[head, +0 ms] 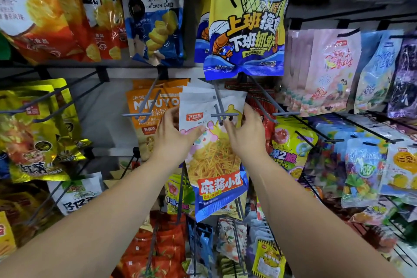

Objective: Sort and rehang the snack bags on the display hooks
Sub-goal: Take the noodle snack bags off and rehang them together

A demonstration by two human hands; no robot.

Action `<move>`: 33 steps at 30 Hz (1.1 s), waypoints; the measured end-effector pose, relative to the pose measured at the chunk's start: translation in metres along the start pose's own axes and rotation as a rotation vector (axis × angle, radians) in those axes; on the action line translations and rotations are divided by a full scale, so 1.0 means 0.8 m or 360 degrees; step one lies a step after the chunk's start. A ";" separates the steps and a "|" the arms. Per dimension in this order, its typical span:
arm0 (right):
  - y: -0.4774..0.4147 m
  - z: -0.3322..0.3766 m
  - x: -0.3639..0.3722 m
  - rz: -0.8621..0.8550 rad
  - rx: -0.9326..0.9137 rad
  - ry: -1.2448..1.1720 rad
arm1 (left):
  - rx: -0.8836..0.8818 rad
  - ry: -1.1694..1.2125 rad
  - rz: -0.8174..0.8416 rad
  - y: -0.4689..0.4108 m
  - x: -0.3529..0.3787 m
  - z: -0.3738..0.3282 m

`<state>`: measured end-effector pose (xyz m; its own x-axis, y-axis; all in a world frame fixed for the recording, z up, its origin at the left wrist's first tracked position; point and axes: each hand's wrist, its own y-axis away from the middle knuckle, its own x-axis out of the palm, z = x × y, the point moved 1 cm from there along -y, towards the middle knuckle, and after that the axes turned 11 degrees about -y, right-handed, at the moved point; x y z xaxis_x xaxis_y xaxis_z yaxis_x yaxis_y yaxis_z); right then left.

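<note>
A white and blue noodle-snack bag (215,160) hangs in the middle of the rack, its top at a grey display hook (222,114). My left hand (173,136) grips the bag's upper left edge, thumb across the front. My right hand (244,133) holds the upper right edge, fingers behind it. More bags of the same kind sit behind it on that hook. The hook's tip pokes out in front of the bag's top, near the hang hole.
An orange popcorn bag (146,106) hangs on the hook to the left, a red bag and a green-yellow bag (291,146) to the right. A big yellow shrimp-snack bag (246,29) hangs just above. Bare grey hooks (56,106) jut out at left; packed rows fill the right and below.
</note>
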<state>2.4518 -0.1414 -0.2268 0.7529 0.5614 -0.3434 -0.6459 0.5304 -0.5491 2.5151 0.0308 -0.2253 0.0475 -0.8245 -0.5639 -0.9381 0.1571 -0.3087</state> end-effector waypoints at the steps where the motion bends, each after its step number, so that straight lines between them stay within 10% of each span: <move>1: -0.006 0.002 -0.001 0.0029 0.0012 0.0010 | 0.0001 -0.0016 0.0026 0.001 0.000 0.000; 23: -0.027 0.030 -0.016 0.0298 0.0160 -0.0060 | 0.0117 0.0232 0.0197 -0.009 -0.007 0.004; 33: 0.075 0.008 -0.003 0.0142 -0.0243 0.0125 | 0.0142 0.0142 0.0029 0.003 0.009 0.009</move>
<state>2.4104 -0.1074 -0.2540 0.7051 0.5475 -0.4507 -0.6882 0.3750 -0.6211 2.5155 0.0293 -0.2359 -0.0036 -0.8654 -0.5010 -0.9040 0.2171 -0.3684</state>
